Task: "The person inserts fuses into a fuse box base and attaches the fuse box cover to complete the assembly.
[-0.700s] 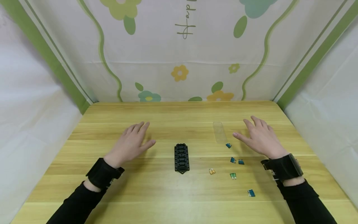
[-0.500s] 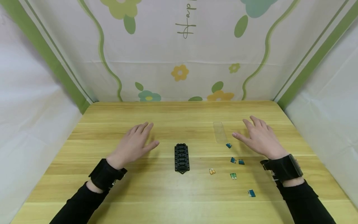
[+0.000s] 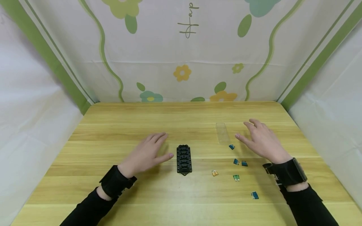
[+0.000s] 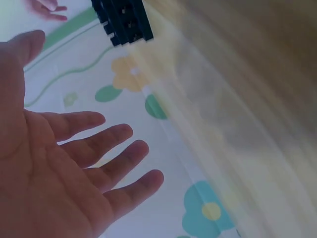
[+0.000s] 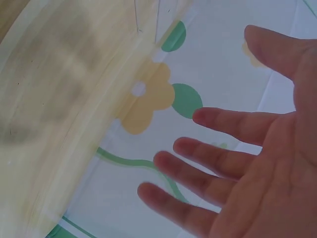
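Observation:
A black fuse block [image 3: 184,159] with a row of slots lies lengthwise at the middle of the table. My left hand [image 3: 145,153] hovers just left of it, fingers spread and holding nothing. In the left wrist view the palm [image 4: 54,168] faces the camera and the block's end [image 4: 124,22] shows at the top. My right hand [image 3: 264,141] hangs over the right side, fingers parted, nothing in them. Near its thumb are a clear plastic cover [image 3: 222,133] and a blue blade fuse [image 3: 232,147].
More small blade fuses lie scattered at the right: a blue pair [image 3: 240,162], an orange one [image 3: 215,173], a green one [image 3: 236,178] and a blue one [image 3: 255,195] nearer the front. Flower-patterned cloth [image 3: 181,50] rises behind the wooden table [image 3: 181,201].
My left hand has moved right and slightly toward the front, closer to the fuse block. The right hand has shifted only a little. The fuses and cover have stayed put.

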Tool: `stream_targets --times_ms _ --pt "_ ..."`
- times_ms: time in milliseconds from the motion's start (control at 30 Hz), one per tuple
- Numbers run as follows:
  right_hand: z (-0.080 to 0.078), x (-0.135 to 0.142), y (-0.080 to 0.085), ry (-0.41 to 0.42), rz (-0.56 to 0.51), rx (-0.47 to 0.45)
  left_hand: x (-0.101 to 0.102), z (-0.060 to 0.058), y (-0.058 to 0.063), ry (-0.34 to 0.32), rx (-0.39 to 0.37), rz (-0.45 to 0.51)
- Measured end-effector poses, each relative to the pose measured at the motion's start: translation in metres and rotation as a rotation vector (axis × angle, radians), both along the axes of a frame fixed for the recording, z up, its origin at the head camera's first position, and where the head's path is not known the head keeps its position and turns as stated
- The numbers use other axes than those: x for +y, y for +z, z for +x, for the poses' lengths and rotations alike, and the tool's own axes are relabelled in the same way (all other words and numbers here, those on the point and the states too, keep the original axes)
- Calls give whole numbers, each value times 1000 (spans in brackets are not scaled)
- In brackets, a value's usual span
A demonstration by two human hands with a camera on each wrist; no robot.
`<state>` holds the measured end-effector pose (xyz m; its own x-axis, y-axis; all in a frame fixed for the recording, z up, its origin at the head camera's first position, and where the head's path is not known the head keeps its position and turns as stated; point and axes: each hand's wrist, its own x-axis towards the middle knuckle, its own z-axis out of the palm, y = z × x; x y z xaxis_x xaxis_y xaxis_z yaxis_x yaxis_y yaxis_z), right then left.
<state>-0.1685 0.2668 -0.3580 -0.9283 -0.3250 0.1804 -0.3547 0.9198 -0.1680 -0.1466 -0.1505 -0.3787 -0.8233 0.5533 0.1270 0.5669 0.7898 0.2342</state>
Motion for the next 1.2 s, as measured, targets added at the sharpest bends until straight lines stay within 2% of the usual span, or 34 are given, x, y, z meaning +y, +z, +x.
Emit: stream_targets --times_ms 300,633,933,1200 --pt "6 -5 -2 91 -44 25 17 4 -10 -58 -33 -43" --pt "14 -14 -8 182 -82 127 28 4 -19 -96 -66 -64" --pt "23 -15 -12 212 -91 197 30 1 -25 -88 -109 -53" --pt "30 -17 -18 297 -113 261 28 -1 -28 -98 -98 -21"
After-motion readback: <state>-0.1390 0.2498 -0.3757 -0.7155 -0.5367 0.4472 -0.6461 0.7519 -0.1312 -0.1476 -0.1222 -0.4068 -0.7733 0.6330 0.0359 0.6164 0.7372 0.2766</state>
